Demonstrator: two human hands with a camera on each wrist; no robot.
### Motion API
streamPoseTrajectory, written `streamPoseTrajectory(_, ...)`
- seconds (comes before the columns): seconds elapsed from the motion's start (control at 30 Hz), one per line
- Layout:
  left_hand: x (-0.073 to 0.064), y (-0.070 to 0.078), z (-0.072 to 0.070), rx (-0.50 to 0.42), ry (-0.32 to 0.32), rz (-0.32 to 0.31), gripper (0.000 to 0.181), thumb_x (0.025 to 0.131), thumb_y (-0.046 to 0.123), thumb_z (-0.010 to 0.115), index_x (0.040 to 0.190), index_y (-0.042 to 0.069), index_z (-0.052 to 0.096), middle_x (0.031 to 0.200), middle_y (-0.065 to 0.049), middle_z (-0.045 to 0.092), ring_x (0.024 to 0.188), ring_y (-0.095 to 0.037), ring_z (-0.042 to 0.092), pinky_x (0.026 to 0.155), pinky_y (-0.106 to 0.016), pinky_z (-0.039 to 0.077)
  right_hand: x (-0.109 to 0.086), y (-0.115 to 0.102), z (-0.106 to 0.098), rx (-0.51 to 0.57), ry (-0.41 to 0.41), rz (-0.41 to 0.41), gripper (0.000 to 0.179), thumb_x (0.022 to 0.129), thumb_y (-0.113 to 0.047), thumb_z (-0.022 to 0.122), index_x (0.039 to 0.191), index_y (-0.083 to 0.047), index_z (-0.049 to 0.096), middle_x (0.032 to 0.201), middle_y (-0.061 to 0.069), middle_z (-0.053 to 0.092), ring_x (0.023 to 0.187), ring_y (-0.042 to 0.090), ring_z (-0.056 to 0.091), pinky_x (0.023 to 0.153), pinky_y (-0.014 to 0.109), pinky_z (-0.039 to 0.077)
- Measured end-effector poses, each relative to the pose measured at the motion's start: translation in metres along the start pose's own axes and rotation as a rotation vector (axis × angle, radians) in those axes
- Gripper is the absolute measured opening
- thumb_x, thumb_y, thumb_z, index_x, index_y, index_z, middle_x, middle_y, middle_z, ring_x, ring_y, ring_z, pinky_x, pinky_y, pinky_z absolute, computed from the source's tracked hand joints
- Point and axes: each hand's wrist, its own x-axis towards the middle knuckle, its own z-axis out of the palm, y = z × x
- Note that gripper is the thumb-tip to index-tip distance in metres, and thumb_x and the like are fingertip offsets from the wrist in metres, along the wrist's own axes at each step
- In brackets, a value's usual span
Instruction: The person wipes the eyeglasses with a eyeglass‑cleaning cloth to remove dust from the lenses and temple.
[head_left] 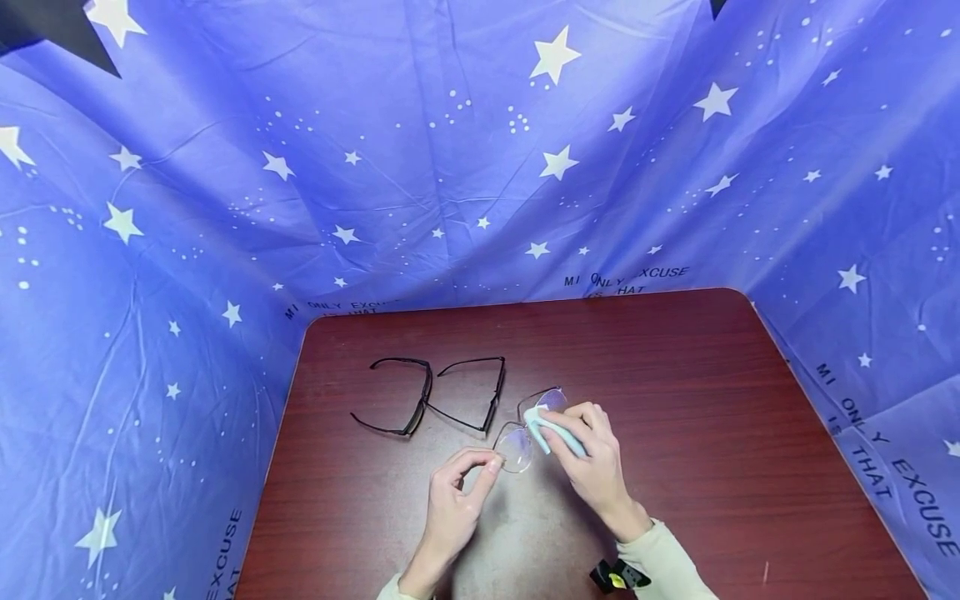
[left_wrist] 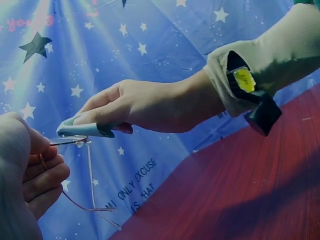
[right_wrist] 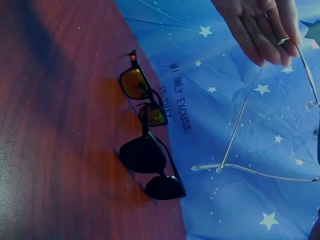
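Note:
A pair of thin-rimmed clear eyeglasses [head_left: 516, 452] is held over the table, lenses up, its open arms [right_wrist: 233, 129] hanging below in the right wrist view. My left hand [head_left: 452, 504] pinches the rim near one lens between thumb and fingertips. With my right hand [head_left: 597, 460] I grip a folded light-blue cloth [head_left: 573, 442], pressed over the far lens and the bridge. From the left wrist view, the cloth [left_wrist: 102, 131] lies flat along the top of the lenses, under the fingers of the right hand [left_wrist: 150, 105]. Part of the far lens is hidden by the cloth.
Two black-framed glasses lie unfolded on the brown table [head_left: 690, 400], left of the hands. One has amber lenses [right_wrist: 134, 84], the other dark lenses [right_wrist: 142, 155]. A blue star-printed curtain [head_left: 450, 183] encloses the table's back and sides.

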Motion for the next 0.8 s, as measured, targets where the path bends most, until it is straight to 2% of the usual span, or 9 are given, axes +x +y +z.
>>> streamPoseTrajectory(0.07, 0.0, 0.0, 0.0, -0.006, -0.001, -0.004, 0.012, 0.094, -0.003, 0.069, 0.096, 0.006, 0.076, 0.095, -0.008, 0.076, 0.094, -0.016, 0.072, 0.093, -0.025, 0.056, 0.0, 0.0, 0.0, 0.001, 0.011, -0.002, 0.025, 0.095, -0.025, 0.075, 0.103, -0.002, 0.079, 0.086, 0.007, 0.063, 0.079, 0.019, 0.05, 0.077, 0.029, 0.035)
streamPoseTrajectory(0.17, 0.0, 0.002, -0.001, -0.011, -0.004, 0.002, 0.012, 0.094, -0.004, 0.069, 0.096, 0.005, 0.076, 0.094, -0.009, 0.076, 0.094, -0.017, 0.072, 0.093, -0.025, 0.056, 0.006, 0.001, -0.003, -0.029, 0.048, 0.042, 0.017, 0.087, -0.009, 0.079, 0.102, 0.0, 0.078, 0.084, 0.01, 0.062, 0.08, 0.018, 0.049, 0.076, 0.025, 0.034)
streamPoseTrajectory(0.27, 0.0, 0.003, -0.001, -0.009, 0.002, 0.019, 0.012, 0.094, -0.005, 0.068, 0.097, 0.004, 0.076, 0.095, -0.01, 0.076, 0.094, -0.019, 0.072, 0.092, -0.025, 0.056, 0.013, 0.002, -0.006, -0.053, 0.075, 0.093, 0.026, 0.075, 0.01, 0.078, 0.1, 0.003, 0.077, 0.084, 0.013, 0.06, 0.082, 0.018, 0.049, 0.074, 0.021, 0.034)
streamPoseTrajectory(0.33, 0.0, 0.004, -0.001, -0.019, 0.006, 0.018, 0.012, 0.094, -0.005, 0.068, 0.097, 0.004, 0.076, 0.095, -0.011, 0.076, 0.094, -0.019, 0.072, 0.093, -0.025, 0.056, 0.014, 0.002, -0.006, -0.057, 0.082, 0.102, 0.031, 0.07, 0.017, 0.077, 0.099, 0.005, 0.077, 0.083, 0.015, 0.06, 0.082, 0.018, 0.049, 0.073, 0.02, 0.034)
streamPoseTrajectory(0.43, 0.0, 0.004, -0.001, -0.028, 0.008, 0.017, 0.012, 0.094, -0.005, 0.068, 0.097, 0.003, 0.076, 0.094, -0.012, 0.076, 0.094, -0.017, 0.072, 0.093, -0.024, 0.056, 0.011, 0.002, -0.005, -0.036, 0.077, 0.085, 0.027, 0.073, 0.013, 0.078, 0.099, 0.005, 0.077, 0.082, 0.014, 0.06, 0.081, 0.018, 0.049, 0.072, 0.021, 0.034)
streamPoseTrajectory(0.53, 0.0, 0.003, -0.001, -0.021, 0.012, 0.024, 0.012, 0.093, -0.006, 0.068, 0.097, 0.003, 0.076, 0.094, -0.012, 0.076, 0.094, -0.017, 0.071, 0.093, -0.024, 0.056, 0.003, 0.001, -0.001, -0.005, 0.046, 0.04, 0.017, 0.085, -0.005, 0.079, 0.101, 0.002, 0.078, 0.083, 0.01, 0.06, 0.081, 0.018, 0.049, 0.072, 0.023, 0.035)
streamPoseTrajectory(0.67, 0.0, 0.003, -0.002, -0.028, 0.013, -0.008, 0.011, 0.093, -0.005, 0.069, 0.096, 0.003, 0.076, 0.094, -0.012, 0.076, 0.095, -0.015, 0.071, 0.093, -0.024, 0.056, -0.004, 0.002, 0.002, 0.018, 0.011, -0.005, 0.026, 0.097, -0.026, 0.074, 0.103, -0.001, 0.078, 0.086, 0.008, 0.061, 0.081, 0.018, 0.05, 0.073, 0.025, 0.036)
streamPoseTrajectory(0.73, 0.0, 0.003, -0.002, -0.028, 0.01, -0.016, 0.011, 0.093, -0.004, 0.069, 0.096, 0.003, 0.076, 0.094, -0.012, 0.076, 0.095, -0.015, 0.071, 0.093, -0.025, 0.056, -0.003, 0.002, 0.001, 0.013, 0.021, 0.0, 0.022, 0.095, -0.021, 0.075, 0.102, 0.0, 0.078, 0.085, 0.009, 0.061, 0.081, 0.019, 0.05, 0.073, 0.024, 0.036)
streamPoseTrajectory(0.8, -0.001, 0.002, -0.002, -0.021, 0.007, -0.013, 0.011, 0.093, -0.005, 0.069, 0.096, 0.003, 0.076, 0.094, -0.012, 0.076, 0.095, -0.015, 0.071, 0.093, -0.025, 0.056, 0.002, -0.001, -0.001, 0.004, 0.046, 0.025, 0.015, 0.089, -0.006, 0.077, 0.101, 0.002, 0.077, 0.084, 0.012, 0.06, 0.08, 0.02, 0.049, 0.073, 0.021, 0.036)
